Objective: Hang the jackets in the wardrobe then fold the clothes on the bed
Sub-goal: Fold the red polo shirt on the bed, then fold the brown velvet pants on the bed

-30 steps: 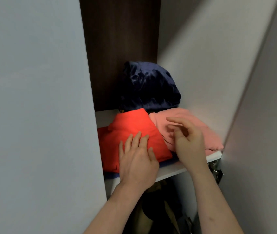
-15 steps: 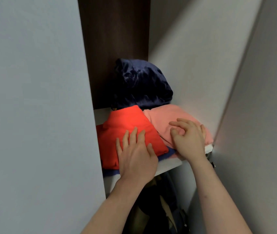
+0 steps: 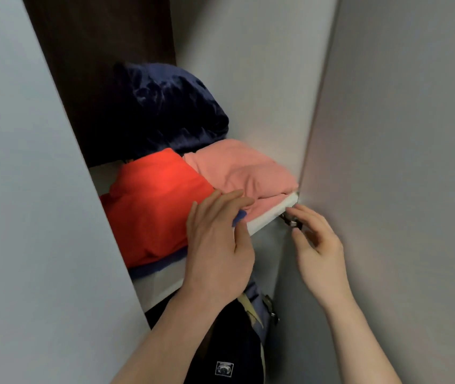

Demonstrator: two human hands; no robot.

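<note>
Both hands are drawing back from the folded clothes on the white wardrobe shelf (image 3: 265, 218). The left hand (image 3: 216, 246), which was lying flat on the bright orange-red folded garment (image 3: 154, 209) half a second ago, is now hovering at the shelf's front edge, its fingers (image 3: 229, 202) straight and lying close together, the tips reaching over the seam between that garment and the salmon-pink folded garment (image 3: 237, 171); whether the tips are touching cloth cannot be told. A sliver of blue fabric (image 3: 238, 217) is peeking out just under these fingers, and more of it is showing beneath the orange-red garment's near edge. The right hand (image 3: 317, 245), which was resting on the pink garment a moment ago, is now hanging off the shelf, below its right corner, with its fingers (image 3: 302, 214) loosely curled and slightly apart, holding nothing, their tips just beside a small metal door hinge (image 3: 290, 220). The two garments are sitting side by side beyond the left fingers, touching each other, the pink one on the side toward the right hand. Behind them, farther from both hands, a bulky dark navy velvety bundle (image 3: 170, 109) is leaning against the dark wood back panel (image 3: 96, 65). Below the wrists, under the shelf, a black garment with a small white label (image 3: 225, 368) is hanging beside a blue-grey bag with a strap (image 3: 259, 309). The pale grey wardrobe door (image 3: 401, 162) is standing open on the outer side of the right hand.
</note>
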